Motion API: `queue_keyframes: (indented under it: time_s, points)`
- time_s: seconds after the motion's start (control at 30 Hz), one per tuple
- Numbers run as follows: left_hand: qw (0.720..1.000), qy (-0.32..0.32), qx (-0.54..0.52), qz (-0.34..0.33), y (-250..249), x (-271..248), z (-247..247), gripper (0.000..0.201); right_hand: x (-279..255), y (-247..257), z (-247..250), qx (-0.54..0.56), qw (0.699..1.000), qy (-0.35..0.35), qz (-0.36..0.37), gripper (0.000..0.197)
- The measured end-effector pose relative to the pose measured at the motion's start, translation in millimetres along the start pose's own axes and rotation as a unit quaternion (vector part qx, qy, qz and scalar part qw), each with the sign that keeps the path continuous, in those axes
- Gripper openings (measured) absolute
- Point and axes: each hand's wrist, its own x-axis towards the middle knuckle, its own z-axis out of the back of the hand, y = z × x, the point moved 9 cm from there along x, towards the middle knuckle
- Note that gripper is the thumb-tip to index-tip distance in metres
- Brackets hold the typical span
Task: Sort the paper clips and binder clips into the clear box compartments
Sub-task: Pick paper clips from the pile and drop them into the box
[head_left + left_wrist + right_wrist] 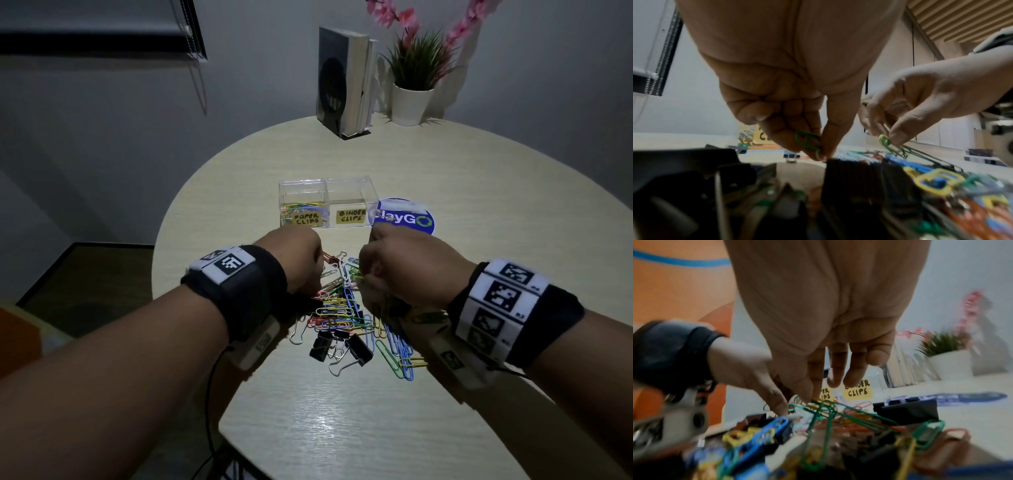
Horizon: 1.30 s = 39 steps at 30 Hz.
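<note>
- Round pale wood-grain table (479,212) fills the space in front of me, set against a grey wall, with upright books in a black bookend (344,82) and a potted plant (412,85) at its far edge.
- My clear box (327,204) stands near the middle of the table, two compartments side by side, each with a yellow label.
- Its left compartment, marked "PAPER CLIPS", holds a few coloured paper clips; I see nothing in the right one, marked "BINDER CLIPS".
- Just right of the box lies a blue round sticker (406,217) with white lettering.
- Between me and the box sits the mixed pile (346,318): coloured paper clips tangled with black binder clips (342,346), some at the near edge of the heap.
- My left hand (789,91) hangs over the left side of the pile, thumb and fingertips pinching a green paper clip (807,141).
- My right hand (920,104) is just beside it over the right side, fingertips closed on a yellow-and-green paper clip (885,141), with green clips trailing from it down to the heap.
</note>
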Motion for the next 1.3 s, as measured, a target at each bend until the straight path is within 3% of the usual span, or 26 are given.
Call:
queue_keyframes:
  time_s: [0.13, 0.3, 0.43, 0.67, 0.73, 0.8, 0.9, 0.97, 1.13, 1.3]
  points:
    - [0.994, -0.029, -0.107, -0.010, 10.3, -1.6, 18.6, 0.013, 10.7, -24.6, 1.7, 0.223, 0.971, 0.019, -0.088, 0.013]
    - [0.956, -0.092, -0.278, 0.011, 33.2, 4.3, 40.7, 0.003, 27.1, -45.6, 10.8, 0.439, 0.886, -0.022, -0.150, 0.015]
    - [0.916, -0.162, -0.365, 0.047, 61.6, 15.9, 61.8, 0.007, 52.0, -46.6, 32.3, 0.499, 0.847, -0.071, -0.168, 0.008]
    - [0.862, -0.283, -0.411, 0.092, 91.3, 37.7, 91.8, 0.006, 108.2, -45.0, 66.7, 0.484, 0.836, -0.185, -0.182, 0.011]
    - [0.868, -0.285, -0.392, 0.106, 90.3, 42.8, 89.2, 0.005, 121.3, -46.1, 63.9, 0.466, 0.838, -0.209, -0.192, 0.010]
    - [0.894, -0.265, -0.343, 0.117, 87.5, 47.6, 83.3, 0.007, 129.4, -44.8, 56.6, 0.434, 0.851, -0.219, -0.198, 0.010]
    - [0.928, -0.230, -0.268, 0.116, 83.3, 49.1, 77.3, 0.013, 133.4, -33.6, 46.1, 0.324, 0.913, -0.174, -0.178, 0.010]
    - [0.936, -0.237, -0.236, 0.111, 84.0, 43.8, 81.8, 0.015, 128.1, -29.8, 45.8, 0.277, 0.934, -0.155, -0.162, 0.012]
    - [0.941, -0.248, -0.209, 0.094, 81.9, 22.2, 88.0, 0.011, 90.7, -51.0, 49.3, 0.311, 0.919, -0.172, -0.170, 0.011]
    - [0.990, -0.101, -0.082, 0.053, 59.0, 2.9, 59.3, 0.006, 59.5, -44.5, 10.6, 0.195, 0.973, -0.005, -0.127, 0.006]
